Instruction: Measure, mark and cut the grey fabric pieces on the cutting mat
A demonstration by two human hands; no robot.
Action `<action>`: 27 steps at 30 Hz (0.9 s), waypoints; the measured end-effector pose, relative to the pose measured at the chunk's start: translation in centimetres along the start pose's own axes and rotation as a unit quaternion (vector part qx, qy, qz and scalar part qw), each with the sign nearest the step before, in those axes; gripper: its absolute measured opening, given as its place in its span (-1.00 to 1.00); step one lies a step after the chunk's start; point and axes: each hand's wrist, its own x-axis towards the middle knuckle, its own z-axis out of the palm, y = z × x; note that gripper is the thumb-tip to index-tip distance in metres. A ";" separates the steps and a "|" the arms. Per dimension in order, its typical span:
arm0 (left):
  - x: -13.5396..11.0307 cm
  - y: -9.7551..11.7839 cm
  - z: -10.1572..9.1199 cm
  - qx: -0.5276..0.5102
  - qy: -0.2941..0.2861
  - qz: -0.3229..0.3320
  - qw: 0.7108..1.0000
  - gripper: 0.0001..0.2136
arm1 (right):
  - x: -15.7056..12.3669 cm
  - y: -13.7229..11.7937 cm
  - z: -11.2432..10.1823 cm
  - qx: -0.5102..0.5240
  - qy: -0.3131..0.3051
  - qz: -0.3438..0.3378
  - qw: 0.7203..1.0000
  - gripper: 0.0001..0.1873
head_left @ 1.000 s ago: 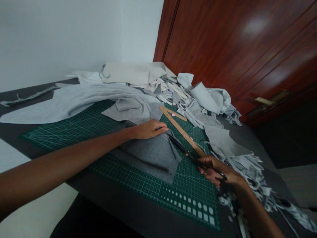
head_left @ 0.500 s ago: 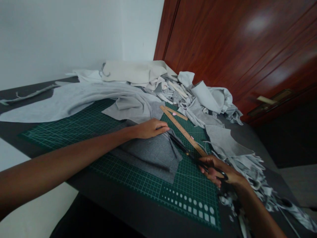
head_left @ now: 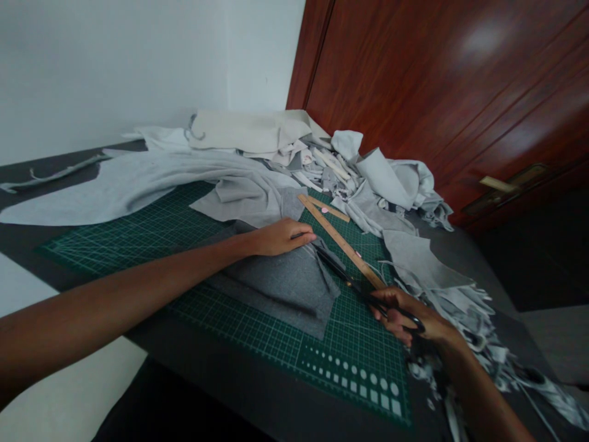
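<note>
A dark grey piece of fabric [head_left: 280, 285] lies on the green cutting mat [head_left: 257, 334]. My left hand [head_left: 283, 237] is closed on the upper part of this fabric, thumb and fingers pinched together. Black scissors [head_left: 343, 273] are in my right hand [head_left: 398, 316], whose fingers wrap around the handles. Their blades reach up and left along the fabric's right edge, towards my left fingertips; the blade tips are partly hidden there. Beside the scissors lies a wooden ruler [head_left: 340, 240], its near end close to my right hand.
Light grey fabric [head_left: 239, 199] and a long whitish cloth [head_left: 133, 178] cover the mat's far side. Scraps [head_left: 437, 264] are heaped along the right. A cream fabric roll [head_left: 248, 130] rests by the wall. Behind the table stands a brown wooden door [head_left: 414, 80].
Both hands, the scissors and the dark grey fabric stay almost in place. The whole view has shifted very slightly.
</note>
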 end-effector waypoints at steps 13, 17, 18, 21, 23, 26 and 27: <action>0.0 0.2 -0.1 0.000 -0.004 0.002 1.000 -0.69 | 0.1 0.4 -0.1 0.004 0.016 0.013 1.000 -0.49; 0.0 0.2 -0.1 0.001 -0.005 0.001 1.000 -0.70 | 0.1 0.5 -0.2 0.003 0.012 0.013 1.000 -0.44; 0.0 0.2 -0.1 0.000 -0.005 0.002 1.000 -0.70 | 0.0 0.5 -0.2 0.003 0.009 0.010 1.000 -0.42; 0.0 0.1 -0.1 -0.006 -0.004 0.003 1.000 -0.71 | 0.0 0.3 -0.1 0.008 0.011 0.006 1.000 -0.38; 0.0 0.1 -0.1 -0.011 -0.007 0.004 1.000 -0.72 | 0.0 0.2 0.0 0.010 0.013 0.007 1.000 -0.37; 0.0 0.0 -0.2 -0.017 -0.010 0.007 1.000 -0.72 | 0.0 0.2 0.0 0.013 0.012 0.010 1.000 -0.37; 0.0 0.0 -0.2 -0.017 -0.012 0.007 1.000 -0.72 | 0.0 0.2 0.0 0.015 0.011 0.010 1.000 -0.37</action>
